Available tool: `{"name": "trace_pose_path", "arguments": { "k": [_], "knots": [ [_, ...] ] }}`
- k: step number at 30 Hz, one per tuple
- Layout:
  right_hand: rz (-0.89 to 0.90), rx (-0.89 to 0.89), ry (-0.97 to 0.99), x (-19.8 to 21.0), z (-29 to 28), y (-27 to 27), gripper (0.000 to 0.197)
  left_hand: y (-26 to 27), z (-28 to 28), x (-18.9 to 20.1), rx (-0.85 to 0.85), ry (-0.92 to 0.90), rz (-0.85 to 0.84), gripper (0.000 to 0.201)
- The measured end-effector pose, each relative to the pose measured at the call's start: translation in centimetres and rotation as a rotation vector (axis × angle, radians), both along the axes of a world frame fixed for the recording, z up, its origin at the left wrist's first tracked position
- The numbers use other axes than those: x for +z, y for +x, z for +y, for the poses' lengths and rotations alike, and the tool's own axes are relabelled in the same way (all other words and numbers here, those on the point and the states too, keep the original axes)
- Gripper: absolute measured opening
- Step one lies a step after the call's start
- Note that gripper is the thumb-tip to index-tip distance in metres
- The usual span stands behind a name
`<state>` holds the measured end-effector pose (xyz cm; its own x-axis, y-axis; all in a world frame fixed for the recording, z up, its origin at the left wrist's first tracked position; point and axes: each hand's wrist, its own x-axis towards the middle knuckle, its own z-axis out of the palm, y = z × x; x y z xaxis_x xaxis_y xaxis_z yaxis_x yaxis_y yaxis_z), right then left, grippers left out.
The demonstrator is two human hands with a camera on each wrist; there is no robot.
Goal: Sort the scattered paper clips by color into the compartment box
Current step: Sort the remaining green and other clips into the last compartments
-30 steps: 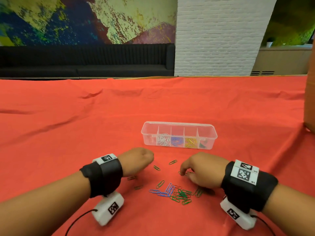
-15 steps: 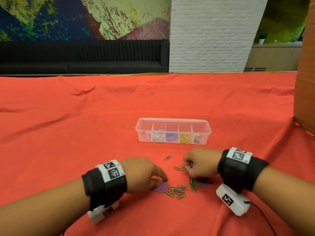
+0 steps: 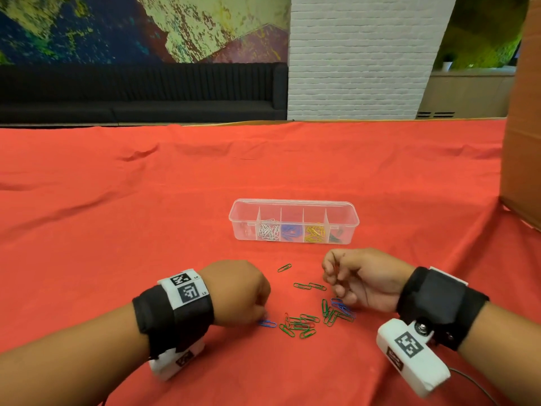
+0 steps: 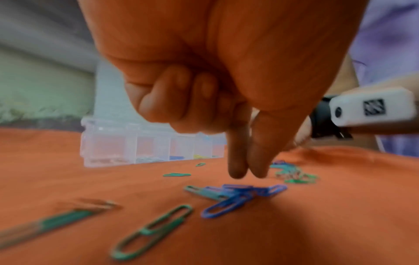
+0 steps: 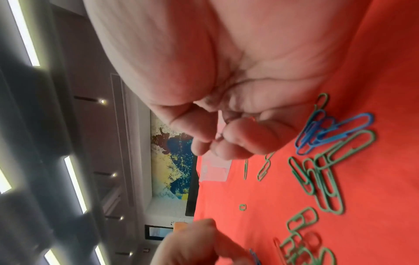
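The clear compartment box stands mid-table and holds red, white, blue, yellow and green clips in separate cells. Green, red and blue paper clips lie scattered between my hands. My left hand points down, with thumb and index tips together just above a blue clip. In the left wrist view those tips hover over blue clips and nothing shows between them. My right hand is raised off the cloth, its fingers curled round a thin red clip, also glimpsed as red clip.
A red cloth covers the whole table. A tall cardboard box stands at the right edge. Single green clips lie between the pile and the compartment box. A black sofa and a white brick pillar stand beyond the table.
My left hand has come in to the left side of the pile and lowered its fingertips over a blue clip. My right hand has lifted off the pile, fingers curled, toward the box.
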<state>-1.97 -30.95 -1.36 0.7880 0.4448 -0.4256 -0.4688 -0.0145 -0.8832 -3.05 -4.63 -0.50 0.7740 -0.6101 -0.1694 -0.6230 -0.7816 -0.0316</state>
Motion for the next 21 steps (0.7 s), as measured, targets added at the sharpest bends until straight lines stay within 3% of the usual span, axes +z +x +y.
{"name": "trace_pose_path", "arguments": {
  "k": [3,5,9,14,17,21],
  "knots": [
    [-0.015,0.082,-0.141,0.0,0.9,-0.6,0.012,-0.1,-0.8,0.3,0.018,-0.099,0.045,0.026],
    [-0.241,0.215,-0.439,0.4,2.0,-1.3,0.002,-0.4,-1.7,0.2,-0.041,-0.104,0.074,0.028],
    [-0.787,0.566,-1.071,0.7,3.8,-2.8,0.009,-0.6,-2.9,0.0,-0.056,-0.024,0.019,0.026],
    [-0.906,0.573,-1.196,0.6,4.3,-2.9,0.014,-0.1,-2.1,0.4,0.051,0.021,0.116,0.018],
    [-0.929,0.529,-1.225,1.0,3.9,-2.7,0.017,0.7,-0.7,0.8,0.226,-0.245,0.391,0.018],
    [-0.969,0.542,-1.191,0.9,3.5,-2.7,0.024,1.7,0.6,1.5,0.657,-0.89,0.916,0.01]
  ]
}}
